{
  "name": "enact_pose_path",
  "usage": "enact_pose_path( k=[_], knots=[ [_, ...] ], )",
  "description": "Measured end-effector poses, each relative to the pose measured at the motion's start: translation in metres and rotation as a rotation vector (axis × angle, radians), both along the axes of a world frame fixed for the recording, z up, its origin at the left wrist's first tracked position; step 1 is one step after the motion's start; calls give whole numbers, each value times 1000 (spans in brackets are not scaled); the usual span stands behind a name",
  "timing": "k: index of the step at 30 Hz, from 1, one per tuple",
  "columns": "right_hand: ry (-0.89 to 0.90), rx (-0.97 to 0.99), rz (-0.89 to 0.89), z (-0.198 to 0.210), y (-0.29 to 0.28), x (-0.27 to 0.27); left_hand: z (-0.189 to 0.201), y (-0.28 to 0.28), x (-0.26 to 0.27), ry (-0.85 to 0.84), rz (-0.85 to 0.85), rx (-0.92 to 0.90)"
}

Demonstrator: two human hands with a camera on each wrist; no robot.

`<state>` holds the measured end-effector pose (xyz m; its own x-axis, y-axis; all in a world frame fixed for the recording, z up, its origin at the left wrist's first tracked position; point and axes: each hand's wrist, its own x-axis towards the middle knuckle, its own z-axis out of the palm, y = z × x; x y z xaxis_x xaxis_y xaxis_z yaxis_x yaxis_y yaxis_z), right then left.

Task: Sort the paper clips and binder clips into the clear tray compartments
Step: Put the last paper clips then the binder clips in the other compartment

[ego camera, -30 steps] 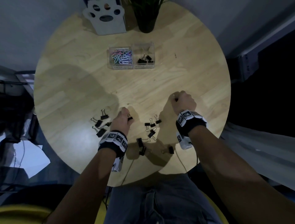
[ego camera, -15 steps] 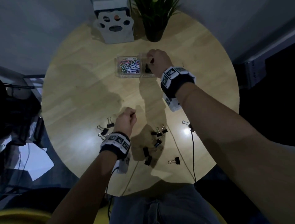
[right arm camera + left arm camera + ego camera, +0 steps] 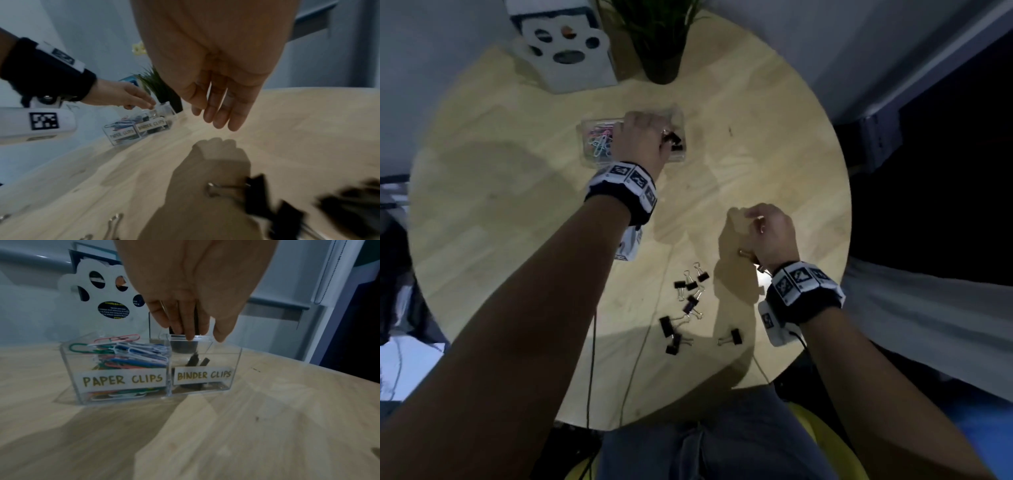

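Change: half a second back my right hand [image 3: 768, 229] was over the clear tray [image 3: 234, 363] and the left hung near the loose pile; now the left hand [image 3: 643, 138] is above the BINDER CLIPS compartment, fingers extended downward. Whether it still pinches a clip, I cannot tell. My right hand is back beside the loose binder clips [image 3: 690, 301], fingers straight, carrying nothing.

Meaning: I judge one more clip delivered; roughly nine remain. Paper clips [image 3: 123, 353] fill the left compartment.

Surface: round wooden table [image 3: 517, 240]. Room: paw-shaped holder [image 3: 566, 51], potted plant [image 3: 657, 37], grey wall.
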<state>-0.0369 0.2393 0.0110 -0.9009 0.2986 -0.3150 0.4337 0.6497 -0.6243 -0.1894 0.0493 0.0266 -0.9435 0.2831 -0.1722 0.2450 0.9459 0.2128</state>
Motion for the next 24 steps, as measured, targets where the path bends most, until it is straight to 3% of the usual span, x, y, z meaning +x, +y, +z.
enact_pose_path(
  k=[5,9,13,16,24],
  knots=[
    [-51,114,-72,-5,34,34,-5,-4,62,146,-59,200],
    [-38,165,-23,-9,41,53,-22,-7,145,-37,-59,308],
    [-34,221,182,-11,26,68,-46,0,200,-233,-93,219],
    [-97,301,285,-20,14,73,-58,5,213,-274,-129,157],
    [-90,360,479,-36,-2,67,-62,19,205,-164,-166,77]
  ],
)
